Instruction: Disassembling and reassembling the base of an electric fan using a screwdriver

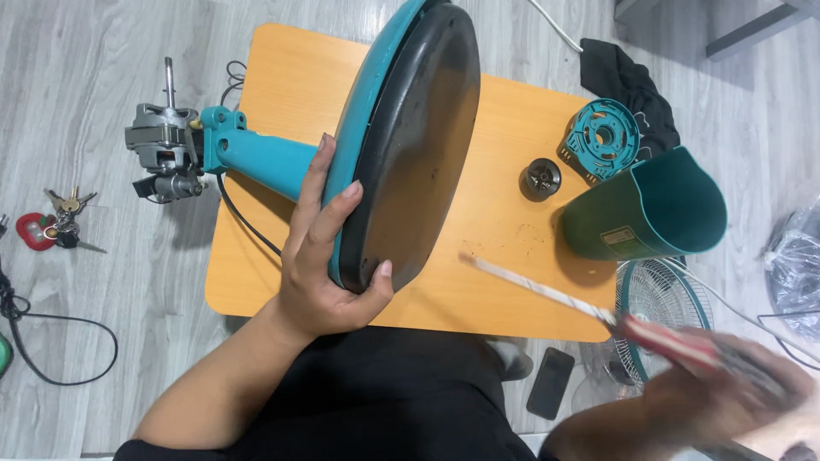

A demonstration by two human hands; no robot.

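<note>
Two hands: left hand (320, 256) grips one fan base (410, 137), right hand (726, 397) one screwdriver (598, 312).

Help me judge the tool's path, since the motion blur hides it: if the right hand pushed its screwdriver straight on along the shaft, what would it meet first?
Probably the black underside of the fan base, which the left hand holds tilted on edge. The right hand aims the screwdriver up-left at it, with bare orange table between. Depth is unclear.

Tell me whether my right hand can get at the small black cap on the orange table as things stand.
Probably yes: the black cap lies in the open on the table, though the right hand holds a screwdriver.
</note>
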